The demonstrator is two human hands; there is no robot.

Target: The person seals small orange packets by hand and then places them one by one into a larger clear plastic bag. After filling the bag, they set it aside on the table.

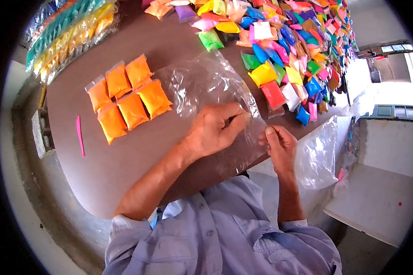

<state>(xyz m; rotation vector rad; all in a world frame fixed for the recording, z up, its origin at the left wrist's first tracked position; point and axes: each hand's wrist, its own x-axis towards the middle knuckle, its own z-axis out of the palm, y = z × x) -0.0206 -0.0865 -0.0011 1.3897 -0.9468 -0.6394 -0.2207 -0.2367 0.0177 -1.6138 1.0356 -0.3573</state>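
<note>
A large clear plastic bag (192, 82) lies on the brown table, its open-looking edge toward me. My left hand (218, 128) is closed, pinching the bag near that edge. Just to its right, my right hand (280, 144) grips the bag's edge between thumb and fingers. Left of the bag, several orange packets (133, 110) lie in two rows, each in a small clear pouch. A thin pink plastic tool (80, 135) rests on the table farther left.
A big heap of small coloured packets (298, 55) covers the table's far right side. Clear bags filled with teal and yellow-orange packets (73, 34) lie at the far left. Another clear plastic bag (316, 156) hangs by the table's right edge. The table edge (71, 183) curves round at left.
</note>
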